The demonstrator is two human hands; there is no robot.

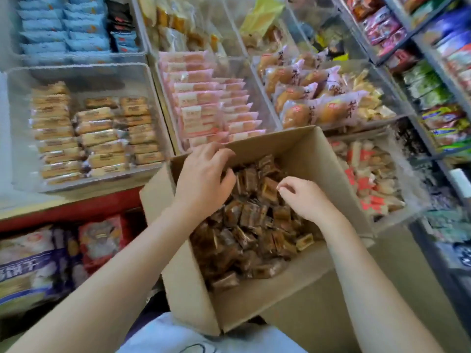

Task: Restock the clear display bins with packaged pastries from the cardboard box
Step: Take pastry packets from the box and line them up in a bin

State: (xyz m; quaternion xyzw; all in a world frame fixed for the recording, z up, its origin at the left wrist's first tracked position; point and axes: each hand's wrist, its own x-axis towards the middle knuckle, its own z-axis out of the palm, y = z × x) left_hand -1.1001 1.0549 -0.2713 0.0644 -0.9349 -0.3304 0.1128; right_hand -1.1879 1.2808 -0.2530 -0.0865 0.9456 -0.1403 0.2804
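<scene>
1. Both hands down inside the cardboard box, over the heap of brown packaged pastries filling its floor.
2. Left hand at the far-left corner, fingers loosely curved and spread over the top packs, lying just beneath and ahead of them; no firm grip visible, so judged released.
3. Right hand nearer the middle of the heap, fingertips drawn together as if pinching a pack directly below; blurred, so cannot tell whether anything is actually held.
4. Packs jumbled, long axes pointing every way; no shared direction to line up with.
5. Either hand equally close to stock; left hand closer to the bins beyond the box.
6. Clear bins behind the box: tan biscuit packs in tidy rows on the left, pink-wrapped packs in the middle, round buns to the right, red-and-white packs in the nearest right bin.
7. No bin of matching brown packs visible.
</scene>
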